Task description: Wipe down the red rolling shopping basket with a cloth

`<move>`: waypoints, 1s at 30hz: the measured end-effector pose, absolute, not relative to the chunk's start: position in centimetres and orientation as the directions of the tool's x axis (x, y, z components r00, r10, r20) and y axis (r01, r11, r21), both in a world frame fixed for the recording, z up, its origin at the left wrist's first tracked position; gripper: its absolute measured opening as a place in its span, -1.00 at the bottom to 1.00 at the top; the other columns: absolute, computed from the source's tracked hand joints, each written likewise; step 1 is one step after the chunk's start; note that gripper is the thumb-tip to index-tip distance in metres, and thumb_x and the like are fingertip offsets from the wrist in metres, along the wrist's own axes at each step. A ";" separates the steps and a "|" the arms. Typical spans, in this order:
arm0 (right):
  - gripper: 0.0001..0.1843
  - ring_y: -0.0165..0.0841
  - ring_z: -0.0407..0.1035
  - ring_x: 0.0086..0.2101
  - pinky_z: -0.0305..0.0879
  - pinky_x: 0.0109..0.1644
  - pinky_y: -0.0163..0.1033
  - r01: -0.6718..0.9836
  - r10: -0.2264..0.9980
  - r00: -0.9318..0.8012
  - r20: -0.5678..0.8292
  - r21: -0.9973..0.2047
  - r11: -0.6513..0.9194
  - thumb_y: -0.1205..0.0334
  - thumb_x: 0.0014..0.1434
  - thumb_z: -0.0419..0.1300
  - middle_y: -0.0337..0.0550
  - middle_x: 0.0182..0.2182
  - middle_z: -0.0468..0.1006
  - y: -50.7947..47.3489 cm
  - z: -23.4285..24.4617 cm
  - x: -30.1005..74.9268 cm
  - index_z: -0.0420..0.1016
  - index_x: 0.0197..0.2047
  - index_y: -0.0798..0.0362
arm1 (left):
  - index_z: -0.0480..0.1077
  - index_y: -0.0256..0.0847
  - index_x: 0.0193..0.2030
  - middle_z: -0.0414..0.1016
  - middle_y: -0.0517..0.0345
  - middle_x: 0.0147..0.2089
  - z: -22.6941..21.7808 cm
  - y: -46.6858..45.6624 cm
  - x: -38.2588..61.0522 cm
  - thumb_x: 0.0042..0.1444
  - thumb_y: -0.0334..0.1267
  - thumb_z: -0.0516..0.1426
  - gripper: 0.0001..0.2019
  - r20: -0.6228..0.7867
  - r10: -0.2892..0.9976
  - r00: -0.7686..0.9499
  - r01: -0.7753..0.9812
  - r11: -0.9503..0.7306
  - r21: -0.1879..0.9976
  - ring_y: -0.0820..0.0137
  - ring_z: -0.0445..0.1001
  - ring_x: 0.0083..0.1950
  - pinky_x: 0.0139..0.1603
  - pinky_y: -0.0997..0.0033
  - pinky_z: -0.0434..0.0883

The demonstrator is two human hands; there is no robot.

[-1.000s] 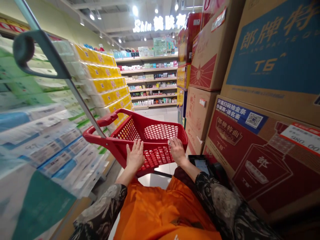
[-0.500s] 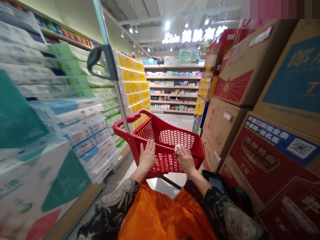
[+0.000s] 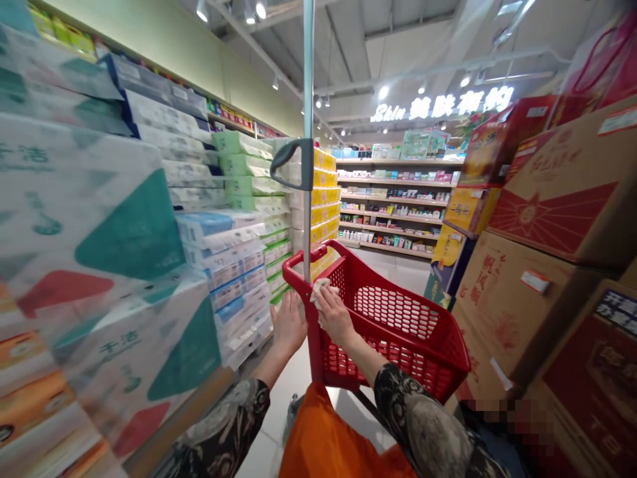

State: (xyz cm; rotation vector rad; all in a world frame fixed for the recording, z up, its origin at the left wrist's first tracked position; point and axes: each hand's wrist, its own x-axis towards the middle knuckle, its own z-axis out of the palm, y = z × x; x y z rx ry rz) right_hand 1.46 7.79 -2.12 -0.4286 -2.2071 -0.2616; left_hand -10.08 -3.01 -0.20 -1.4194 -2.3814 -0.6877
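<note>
Red plastic trolley basket [image 3: 398,312] stands at the hands, which are close together: right hand [image 3: 334,315] pinches a white tissue [image 3: 321,297] on its rim, left hand [image 3: 290,325] lies flat beside its corner, above pale floor tiles [image 3: 279,411], tissue packs [image 3: 239,265] leftward, cardboard cartons [image 3: 517,312] rightward.

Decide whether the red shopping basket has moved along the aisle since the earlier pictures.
Yes, forward: the red shopping basket has passed along the stacked cartons on the right, which now sit beside it rather than ahead.

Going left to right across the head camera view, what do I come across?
Stacked tissue packs, left hand, right hand with a white cloth, store shelves, cardboard boxes
</note>
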 end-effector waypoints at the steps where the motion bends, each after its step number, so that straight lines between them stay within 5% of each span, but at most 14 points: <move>1: -0.52 -0.16 0.16 0.15 0.16 0.19 -0.05 0.393 0.212 -0.588 0.781 0.047 0.918 0.40 0.14 0.07 0.07 0.16 0.28 8.0 -1.7 1.1 0.31 0.16 0.16 | -0.03 -0.35 0.31 -0.01 -0.18 0.37 -0.1 -3.1 -10.4 0.01 -0.31 -0.01 -0.33 0.475 0.748 -0.463 0.886 0.393 0.246 0.22 -0.04 0.38 0.30 -0.15 -0.04; 6: -0.65 -0.23 0.36 -0.09 0.29 0.04 -0.16 0.464 0.283 -0.592 0.755 0.032 0.885 0.30 0.23 0.06 0.03 -0.04 0.46 8.9 2.7 0.5 0.38 0.08 0.11 | -0.04 -0.36 0.31 -0.04 -0.22 0.37 2.1 -3.2 -11.8 0.00 -0.32 0.00 -0.32 0.512 0.724 -0.462 0.887 0.390 0.249 0.21 -0.04 0.38 0.29 -0.13 -0.01; 9: -0.66 -0.21 0.29 0.00 0.18 0.13 -0.10 0.440 0.158 -0.565 0.810 0.134 0.888 0.28 0.27 0.00 -0.03 0.05 0.39 8.9 9.6 -1.0 0.37 0.09 0.03 | -0.03 -0.36 0.31 -0.03 -0.21 0.37 4.5 -3.2 -12.8 0.01 -0.32 0.01 -0.33 0.543 0.708 -0.453 0.891 0.380 0.248 0.20 -0.05 0.39 0.30 -0.12 -0.03; 12: -0.63 -0.16 -0.04 0.24 -0.06 0.27 0.05 0.422 0.005 -0.486 0.874 0.229 0.877 0.33 0.30 -0.08 -0.04 0.22 0.18 9.3 17.5 -3.3 0.31 0.13 0.07 | -0.04 -0.38 0.31 -0.06 -0.22 0.38 6.6 -3.1 -13.0 0.02 -0.31 0.02 -0.33 0.584 0.686 -0.434 0.899 0.373 0.230 0.19 -0.08 0.39 0.32 -0.10 -0.04; 15: -0.63 -0.19 -0.11 0.27 -0.17 0.30 0.14 0.325 -0.162 -0.587 0.793 0.415 0.850 0.40 0.30 -0.11 -0.07 0.23 0.18 10.6 21.7 -4.8 0.32 0.10 0.09 | -0.06 -0.40 0.31 -0.10 -0.20 0.39 7.6 -3.1 -12.7 0.04 -0.31 0.02 -0.33 0.607 0.678 -0.414 0.907 0.364 0.212 0.22 -0.09 0.40 0.33 -0.09 -0.09; 19: -0.66 -0.16 0.03 0.23 -0.04 0.28 0.12 0.225 -0.221 -0.760 0.612 0.565 0.794 0.42 0.28 -0.05 -0.05 0.17 0.30 12.3 18.6 -4.4 0.36 0.07 0.11 | -0.06 -0.39 0.31 -0.09 -0.14 0.39 6.7 -3.4 -12.6 0.03 -0.31 0.01 -0.33 0.578 0.704 -0.414 0.909 0.357 0.215 0.21 -0.11 0.40 0.34 -0.13 -0.14; 24: -0.65 -0.20 0.11 0.19 0.04 0.27 0.08 0.083 -0.260 -0.844 0.470 0.592 0.802 0.46 0.23 0.02 -0.06 0.12 0.37 12.4 13.1 -3.1 0.38 0.06 0.08 | -0.02 -0.38 0.30 -0.07 -0.16 0.39 5.1 -3.7 -13.4 0.01 -0.33 0.01 -0.33 0.564 0.728 -0.391 0.918 0.353 0.180 0.20 -0.09 0.40 0.33 -0.14 -0.13; 30: -0.62 -0.18 -0.08 0.27 -0.13 0.31 0.18 0.231 -0.179 -0.731 0.659 0.485 0.843 0.44 0.28 -0.06 0.01 0.21 0.23 12.9 17.3 -5.3 0.32 0.13 0.12 | -0.05 -0.36 0.32 -0.10 -0.16 0.39 5.9 -2.8 -13.0 0.00 -0.33 0.01 -0.31 0.521 0.746 -0.414 0.908 0.383 0.172 0.19 -0.11 0.40 0.33 -0.13 -0.13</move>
